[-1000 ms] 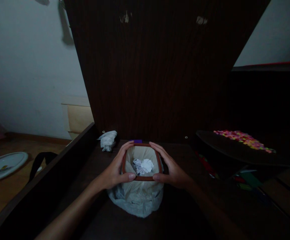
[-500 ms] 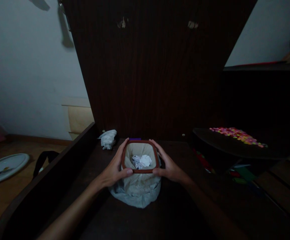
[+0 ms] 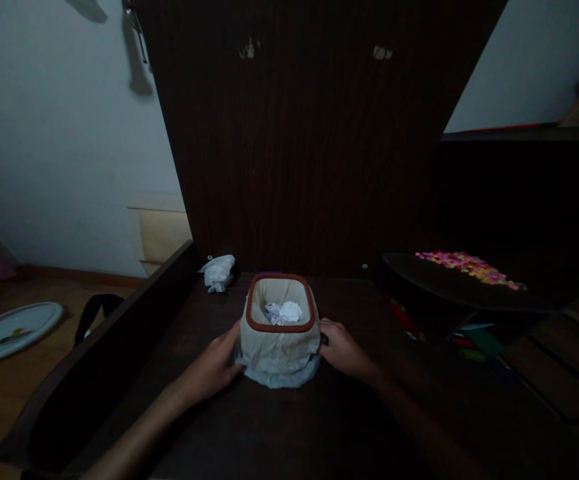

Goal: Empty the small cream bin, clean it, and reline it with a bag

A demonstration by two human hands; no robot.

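A small wastebasket with a brown rectangular rim (image 3: 280,328) stands upright on the dark wooden surface. Its pale plastic bin liner (image 3: 279,357) folds out under the rim and hangs loosely round the outside. Crumpled white paper (image 3: 289,312) lies inside. At the basket's left side, my left hand (image 3: 215,363) is closed on the hanging liner, its fingertips partly hidden behind the plastic. On the right side my right hand (image 3: 344,347) has its fingers curled in against the liner's edge.
A bunched white plastic bag (image 3: 218,272) lies at the back left, near the tall dark panel (image 3: 289,167). A raised side board (image 3: 119,340) runs along the left. To the right, a dark corner shelf (image 3: 409,277) bears pink and yellow flower-like pieces (image 3: 469,267).
Both hands have left the rim and moved down to the liner at the basket's sides. The liner's loose lower edge is drawn in and sits higher.
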